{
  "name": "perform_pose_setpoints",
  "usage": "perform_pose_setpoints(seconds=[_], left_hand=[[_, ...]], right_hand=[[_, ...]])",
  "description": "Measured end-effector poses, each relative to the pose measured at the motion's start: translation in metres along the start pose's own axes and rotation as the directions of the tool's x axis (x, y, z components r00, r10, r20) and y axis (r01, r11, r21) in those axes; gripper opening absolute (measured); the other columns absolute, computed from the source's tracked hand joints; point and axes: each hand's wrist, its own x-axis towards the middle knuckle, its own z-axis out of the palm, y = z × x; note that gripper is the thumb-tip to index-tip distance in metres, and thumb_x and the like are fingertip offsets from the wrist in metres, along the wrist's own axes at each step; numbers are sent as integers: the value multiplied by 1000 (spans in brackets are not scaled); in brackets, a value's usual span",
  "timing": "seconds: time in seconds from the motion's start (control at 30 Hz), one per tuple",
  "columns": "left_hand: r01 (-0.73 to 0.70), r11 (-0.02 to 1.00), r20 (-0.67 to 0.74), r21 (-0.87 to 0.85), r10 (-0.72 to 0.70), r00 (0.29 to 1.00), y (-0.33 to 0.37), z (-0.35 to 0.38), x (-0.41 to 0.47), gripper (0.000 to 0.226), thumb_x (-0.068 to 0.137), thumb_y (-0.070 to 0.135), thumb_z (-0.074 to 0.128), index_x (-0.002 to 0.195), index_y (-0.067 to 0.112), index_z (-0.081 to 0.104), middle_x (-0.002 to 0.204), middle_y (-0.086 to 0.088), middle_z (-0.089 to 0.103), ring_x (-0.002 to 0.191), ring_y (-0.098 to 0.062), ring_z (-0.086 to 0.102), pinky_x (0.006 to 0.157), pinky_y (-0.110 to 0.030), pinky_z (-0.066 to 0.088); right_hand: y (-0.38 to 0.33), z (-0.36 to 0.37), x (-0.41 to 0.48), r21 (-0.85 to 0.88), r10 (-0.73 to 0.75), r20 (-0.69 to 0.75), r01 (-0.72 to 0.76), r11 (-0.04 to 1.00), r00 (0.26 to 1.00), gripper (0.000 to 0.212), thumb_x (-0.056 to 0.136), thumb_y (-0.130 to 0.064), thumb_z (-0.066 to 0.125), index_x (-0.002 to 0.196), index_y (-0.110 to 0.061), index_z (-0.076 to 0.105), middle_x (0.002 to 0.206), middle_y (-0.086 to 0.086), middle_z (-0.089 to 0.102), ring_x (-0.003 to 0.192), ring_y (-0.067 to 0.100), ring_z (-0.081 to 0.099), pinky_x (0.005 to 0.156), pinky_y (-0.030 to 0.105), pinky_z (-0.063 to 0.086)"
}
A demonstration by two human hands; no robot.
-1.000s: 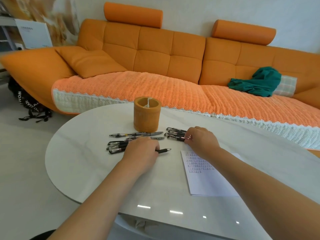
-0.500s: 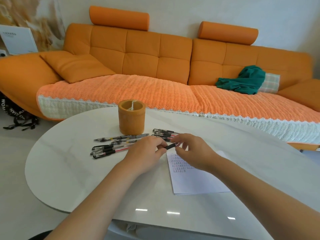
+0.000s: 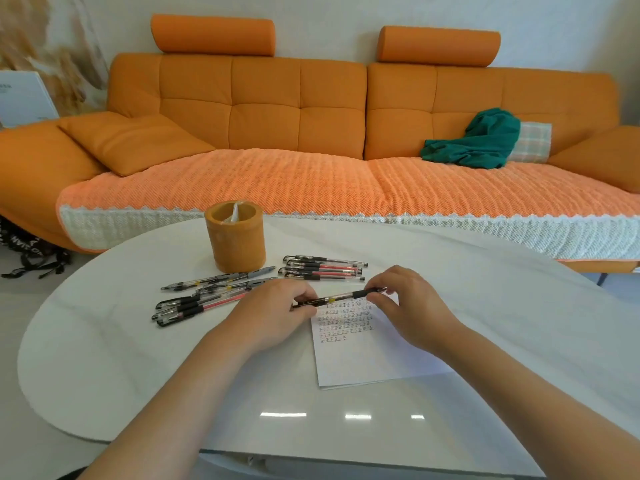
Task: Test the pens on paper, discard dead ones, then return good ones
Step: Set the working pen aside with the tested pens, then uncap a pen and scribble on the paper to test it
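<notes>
Both hands hold one black-capped pen level, just above the top edge of the white paper, which carries rows of scribbled test marks. My left hand grips its left end. The fingertips of my right hand pinch its right end. A loose pile of pens lies to the left of my left hand. A tidy row of pens lies beyond the held pen. An orange cylindrical pen holder stands upright behind both groups.
The white oval table has its rim curving round at the left and near side. An orange sofa with a green cloth runs along behind it. A black bag lies on the floor at the far left.
My left hand lifted a pen from the left pile and carried it right over the paper. My right hand left the tidy row and took the pen's other end.
</notes>
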Motion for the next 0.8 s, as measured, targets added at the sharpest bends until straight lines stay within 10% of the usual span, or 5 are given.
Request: perform_pose_setpoints(seconds=[0.23, 0.43, 0.8], left_hand=[[-54, 998, -41, -18, 53, 998, 17, 14, 6, 14, 96, 41, 61, 107, 40, 69, 99, 25, 63, 92, -1, 57, 76, -25, 49], [-95, 993, -51, -70, 92, 994, 31, 27, 12, 12, 93, 43, 64, 101, 38, 70, 91, 22, 65, 86, -3, 58, 75, -32, 52], [22, 995, 54, 102, -28, 998, 11, 24, 17, 26, 86, 60, 62, 104, 42, 57, 100, 19, 51, 101, -5, 46, 85, -31, 46]], right_hand=[[-1, 7, -7, -194, -167, -5, 163, 967, 986, 28, 93, -19, 62, 120, -21, 64, 110, -4, 63, 106, 21, 55, 97, 34, 42], [-15, 15, -7, -216, -227, 75, 238, 947, 971, 25, 87, -15, 46, 105, -18, 64, 85, -1, 62, 77, 24, 56, 69, 37, 46], [-13, 22, -7, -427, -110, 101, 143, 893, 989, 69, 74, -79, 32, 54, -15, 45, 52, -1, 49, 60, 19, 44, 64, 34, 28]])
